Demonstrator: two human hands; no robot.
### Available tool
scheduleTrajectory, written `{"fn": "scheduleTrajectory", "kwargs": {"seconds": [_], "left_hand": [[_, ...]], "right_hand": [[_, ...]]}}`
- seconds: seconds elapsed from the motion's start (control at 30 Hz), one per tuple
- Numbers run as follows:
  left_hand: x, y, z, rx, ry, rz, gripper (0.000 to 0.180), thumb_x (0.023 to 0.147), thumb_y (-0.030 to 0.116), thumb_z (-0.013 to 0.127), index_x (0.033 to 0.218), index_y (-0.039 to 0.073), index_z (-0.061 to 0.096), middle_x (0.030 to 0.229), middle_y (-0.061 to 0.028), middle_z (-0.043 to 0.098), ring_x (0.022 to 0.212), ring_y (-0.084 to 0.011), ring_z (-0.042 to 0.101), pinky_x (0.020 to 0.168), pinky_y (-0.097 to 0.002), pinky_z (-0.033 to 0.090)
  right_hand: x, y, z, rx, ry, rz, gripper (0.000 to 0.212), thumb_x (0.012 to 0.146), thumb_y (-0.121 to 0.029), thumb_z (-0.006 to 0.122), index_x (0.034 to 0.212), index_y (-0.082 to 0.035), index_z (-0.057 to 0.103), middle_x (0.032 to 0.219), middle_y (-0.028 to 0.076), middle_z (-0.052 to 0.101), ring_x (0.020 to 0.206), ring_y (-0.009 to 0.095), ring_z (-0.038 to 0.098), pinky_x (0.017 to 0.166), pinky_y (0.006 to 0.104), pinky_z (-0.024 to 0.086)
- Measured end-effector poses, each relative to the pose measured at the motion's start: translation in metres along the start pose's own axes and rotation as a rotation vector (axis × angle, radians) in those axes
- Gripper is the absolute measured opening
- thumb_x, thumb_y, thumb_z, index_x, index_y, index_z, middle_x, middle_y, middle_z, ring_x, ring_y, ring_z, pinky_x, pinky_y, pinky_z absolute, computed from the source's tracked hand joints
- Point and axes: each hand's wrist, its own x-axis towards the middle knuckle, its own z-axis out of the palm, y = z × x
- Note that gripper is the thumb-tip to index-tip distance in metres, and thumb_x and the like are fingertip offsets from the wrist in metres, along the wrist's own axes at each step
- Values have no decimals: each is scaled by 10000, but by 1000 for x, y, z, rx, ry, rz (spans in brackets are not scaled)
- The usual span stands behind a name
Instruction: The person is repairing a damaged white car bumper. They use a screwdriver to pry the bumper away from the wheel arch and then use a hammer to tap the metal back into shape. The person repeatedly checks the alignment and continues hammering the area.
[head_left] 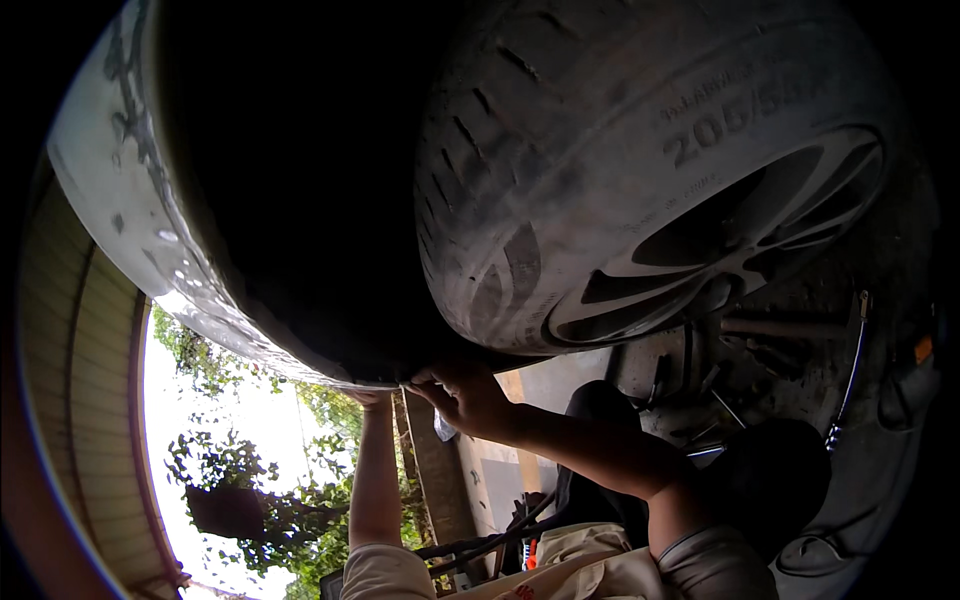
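Note:
A silver car body panel (190,255) curves down the left side to a low edge. My right hand (462,398) is at that edge, thumb and fingers closed in a pinch. Whatever sits between those fingertips is too small and dark to make out. On the panel's outer side, my left hand (372,397) reaches up to the same edge, its fingers mostly hidden by the panel. Close above my right hand hangs a dusty tyre (560,190) on a spoked wheel (690,290). Deep shadow fills the gap between panel and tyre.
Hand tools lie on the dark ground at right, among them a long metal-ended bar (850,375) and a thick bar (785,327). A thin cable (825,545) loops at lower right. My dark-clothed knee (600,405) is below the wheel. Leafy branches (310,500) show outside.

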Motion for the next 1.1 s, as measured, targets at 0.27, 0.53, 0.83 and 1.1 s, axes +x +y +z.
{"fn": "scheduleTrajectory", "kwargs": {"seconds": [0.27,0.53,0.83,1.1], "left_hand": [[-4,-3,11,-73,22,-93,863,917,472,545,1411,-116,150,1363,-340,327,1189,-518,463,975,-635,409],[-7,0,19,-15,7,-121,855,900,478,579,1382,-138,235,1365,-329,364,1193,-507,475,975,-624,412],[-43,-34,19,-18,-114,-36,1050,844,565,616,1412,-147,93,1414,-292,286,1250,-444,435,1010,-542,429],[16,11,5,94,39,-29,729,924,439,566,1320,-123,322,1233,-283,484,1085,-446,569,900,-536,506]], "right_hand": [[2,6,1,44,16,-14,97,844,-99,702,874,-26,645,745,111,641,657,228,635,569,332,477],[3,4,1,73,50,-52,123,809,-55,717,836,-34,598,716,104,604,647,242,609,565,345,457],[2,-1,8,55,90,-111,149,796,-56,724,806,-52,576,711,92,565,628,253,571,544,355,428],[1,6,4,53,69,-67,126,816,-78,713,876,-46,607,759,95,598,652,239,601,552,341,456]]}}
